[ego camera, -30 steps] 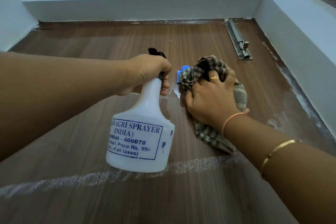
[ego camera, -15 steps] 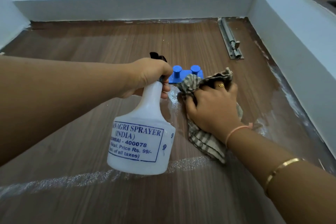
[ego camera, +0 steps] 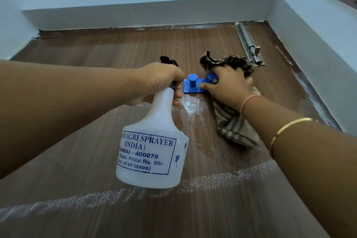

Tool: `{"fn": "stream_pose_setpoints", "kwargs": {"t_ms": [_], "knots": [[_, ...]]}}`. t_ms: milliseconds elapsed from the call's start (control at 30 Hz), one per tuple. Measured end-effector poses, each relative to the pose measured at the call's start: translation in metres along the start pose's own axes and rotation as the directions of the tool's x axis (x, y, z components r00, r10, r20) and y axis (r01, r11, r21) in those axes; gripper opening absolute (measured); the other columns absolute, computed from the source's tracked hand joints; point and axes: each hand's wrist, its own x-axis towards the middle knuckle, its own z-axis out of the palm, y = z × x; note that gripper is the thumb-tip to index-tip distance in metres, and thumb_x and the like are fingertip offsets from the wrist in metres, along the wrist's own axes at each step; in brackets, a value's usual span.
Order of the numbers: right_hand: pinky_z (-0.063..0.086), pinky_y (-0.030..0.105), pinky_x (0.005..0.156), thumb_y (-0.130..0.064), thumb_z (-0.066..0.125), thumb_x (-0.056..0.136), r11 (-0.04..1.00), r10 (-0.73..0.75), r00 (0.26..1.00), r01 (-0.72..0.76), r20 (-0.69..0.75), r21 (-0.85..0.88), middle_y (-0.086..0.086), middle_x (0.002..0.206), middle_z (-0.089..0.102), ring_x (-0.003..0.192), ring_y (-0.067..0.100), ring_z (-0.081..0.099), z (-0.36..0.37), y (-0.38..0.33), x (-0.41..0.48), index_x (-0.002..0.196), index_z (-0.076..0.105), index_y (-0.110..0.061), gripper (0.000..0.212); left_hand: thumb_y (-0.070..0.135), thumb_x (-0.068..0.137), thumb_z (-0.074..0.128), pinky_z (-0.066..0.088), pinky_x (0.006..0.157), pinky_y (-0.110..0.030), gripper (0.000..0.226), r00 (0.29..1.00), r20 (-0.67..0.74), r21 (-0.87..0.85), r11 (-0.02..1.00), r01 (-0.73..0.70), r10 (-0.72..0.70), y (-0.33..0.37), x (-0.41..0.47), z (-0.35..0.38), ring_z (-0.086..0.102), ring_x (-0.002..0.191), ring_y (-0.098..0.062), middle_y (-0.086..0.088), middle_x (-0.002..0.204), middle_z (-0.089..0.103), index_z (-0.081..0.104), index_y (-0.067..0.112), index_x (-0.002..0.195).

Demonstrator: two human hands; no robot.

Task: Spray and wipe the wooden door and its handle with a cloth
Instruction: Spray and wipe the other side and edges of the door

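Upper part of the wooden door (ego camera: pixel 212 214), which fills the frame from the white door surround (ego camera: pixel 135 15) downward. The person's left hand (ego camera: pixel 160 81), centre left, is clenched round the neck of a white spray bottle (ego camera: pixel 152 152), which hangs in front of the panel at centre; whether a finger rests on the trigger cannot be told. The right hand (ego camera: pixel 228 87), centre right, grasps a bunched checked cloth (ego camera: pixel 231 127) and presses it against the right peg of a blue two-peg hook (ego camera: pixel 190 87) fixed to the door; the cloth's loose end trails below the wrist.

Progress, as judged: spraying has begun and wiping is under way around the hook. A patch of fine droplets (ego camera: pixel 191 104) lies just below the hook, and a long misted band (ego camera: pixel 222 177) crosses the lower frame from left to right; both look unwiped. Pale smears run down the door's right edge (ego camera: pixel 307 87). The metal sliding bolt (ego camera: pixel 249 44), upper right, lies near the cloth but apart from it. No handle proper is in view, so that part of the job appears to remain.
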Motion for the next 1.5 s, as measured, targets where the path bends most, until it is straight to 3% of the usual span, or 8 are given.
{"fn": "stream_pose_setpoints", "kwargs": {"t_ms": [167,300,567,733,1000,1267,1400,1500], "knots": [[0.015,0.050,0.109,-0.015,0.049,0.091,0.978,-0.180,0.974,0.192,0.135,-0.083,0.003,0.139,0.045,0.135,0.030,0.029,-0.010,-0.024,0.016,0.133,0.050,-0.029,0.044,0.009,0.087,0.048,0.056,0.052,-0.022,0.015,1.000,0.000,-0.004,1.000,0.026,-0.026,-0.004,0.001,-0.009,0.063,0.064,-0.022,-0.011,0.070,0.061,0.054,0.005,0.074],[0.024,0.040,0.099,-0.010,0.044,0.093,0.966,-0.217,0.942,0.245,0.255,-0.085,0.001,0.137,0.047,0.129,0.029,0.037,-0.018,-0.036,0.022,0.134,0.048,-0.038,0.050,0.008,0.089,0.047,0.052,0.046,-0.019,0.017,0.999,-0.007,-0.010,0.999,0.031,-0.031,-0.012,0.001,-0.012,0.059,0.061,-0.021,-0.011,0.071,0.058,0.052,0.005,0.073],[0.045,0.038,0.091,-0.008,0.050,0.091,0.967,-0.247,0.960,0.252,0.130,-0.029,0.014,0.119,0.059,0.111,0.033,0.053,-0.009,-0.038,0.023,0.126,0.059,-0.015,0.036,0.010,0.087,0.049,0.056,0.053,-0.024,0.016,0.998,-0.035,-0.020,0.999,0.042,-0.042,-0.022,0.006,-0.015,0.064,0.062,-0.022,-0.011,0.069,0.063,0.055,0.004,0.074],[0.039,0.030,0.086,0.001,0.045,0.093,0.983,-0.168,0.975,0.156,0.144,0.092,0.019,0.119,0.059,0.113,0.031,0.051,-0.016,-0.032,0.025,0.119,0.062,-0.002,0.031,0.009,0.087,0.049,0.055,0.052,-0.023,0.011,1.000,-0.012,-0.024,0.999,0.020,-0.021,-0.019,0.001,-0.015,0.064,0.062,-0.022,-0.012,0.072,0.062,0.055,0.004,0.079],[0.034,0.038,0.106,-0.004,0.043,0.094,0.978,-0.205,0.952,0.207,0.226,0.014,0.008,0.137,0.048,0.125,0.030,0.043,-0.009,-0.036,0.029,0.136,0.051,-0.023,0.047,0.013,0.089,0.049,0.054,0.049,-0.021,0.017,1.000,-0.012,-0.025,1.000,-0.002,0.002,-0.017,0.003,-0.006,0.062,0.062,-0.022,-0.011,0.072,0.061,0.054,0.006,0.074],[0.026,0.050,0.103,-0.042,0.042,0.095,0.985,0.011,0.992,-0.033,-0.129,-0.170,0.013,0.138,0.042,0.128,0.038,0.034,0.011,0.005,-0.003,0.125,0.052,-0.015,0.042,0.009,0.087,0.048,0.053,0.049,-0.022,0.011,1.000,0.009,-0.002,1.000,0.003,-0.003,-0.018,0.000,-0.003,0.065,0.061,-0.022,-0.010,0.071,0.063,0.054,0.007,0.078],[0.044,0.048,0.075,-0.016,0.063,0.082,0.965,-0.126,0.886,0.006,-0.447,-0.260,0.018,0.099,0.060,0.089,0.040,0.057,0.039,0.012,-0.032,0.096,0.061,-0.005,0.017,0.010,0.086,0.048,0.054,0.051,-0.023,0.010,1.000,0.010,0.004,1.000,0.004,-0.004,-0.016,-0.001,-0.001,0.066,0.064,-0.022,-0.010,0.072,0.065,0.055,0.006,0.079],[0.043,0.042,0.066,-0.012,0.061,0.079,0.960,-0.251,0.840,0.153,-0.482,-0.234,0.014,0.089,0.060,0.077,0.037,0.057,0.039,0.013,-0.039,0.088,0.062,-0.008,0.010,0.010,0.085,0.049,0.056,0.056,-0.024,0.012,1.000,0.018,-0.004,1.000,0.005,-0.005,-0.014,-0.002,0.001,0.066,0.065,-0.023,-0.009,0.071,0.065,0.055,0.008,0.075]]}}
